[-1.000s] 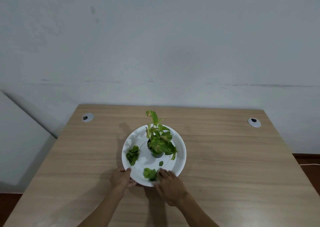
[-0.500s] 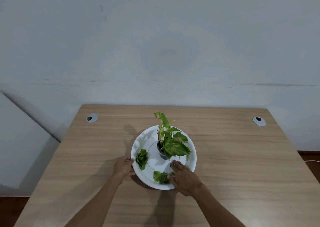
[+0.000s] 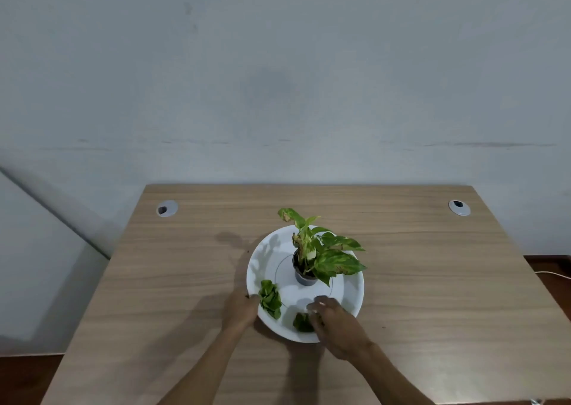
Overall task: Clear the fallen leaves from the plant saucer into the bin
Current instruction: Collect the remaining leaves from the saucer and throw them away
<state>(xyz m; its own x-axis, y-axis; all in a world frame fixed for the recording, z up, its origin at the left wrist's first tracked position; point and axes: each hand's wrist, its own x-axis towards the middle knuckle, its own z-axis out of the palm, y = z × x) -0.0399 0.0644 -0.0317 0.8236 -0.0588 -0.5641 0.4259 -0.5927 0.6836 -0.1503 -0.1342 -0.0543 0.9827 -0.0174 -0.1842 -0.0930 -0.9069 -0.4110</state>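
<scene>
A round white saucer [image 3: 349, 290] sits mid-table with a small dark pot [image 3: 304, 276] at its centre, holding a green and yellow plant [image 3: 327, 253]. A clump of fallen leaves [image 3: 269, 299] lies on the saucer's left part. A second clump [image 3: 302, 322] lies at the near rim. My left hand [image 3: 239, 307] grips the saucer's left edge. My right hand [image 3: 338, 324] rests over the near rim with its fingers curled on the second clump, partly hiding it. No bin is in view.
The wooden table [image 3: 432, 296] has a grey cable grommet at the back left [image 3: 167, 208] and another at the back right [image 3: 459, 207]. A pale wall rises behind it. A white cable [image 3: 553, 274] lies on the floor at the right.
My right hand has slid a little back toward the near rim and closed its fingers over the front clump of leaves. My left hand stays on the saucer's left edge.
</scene>
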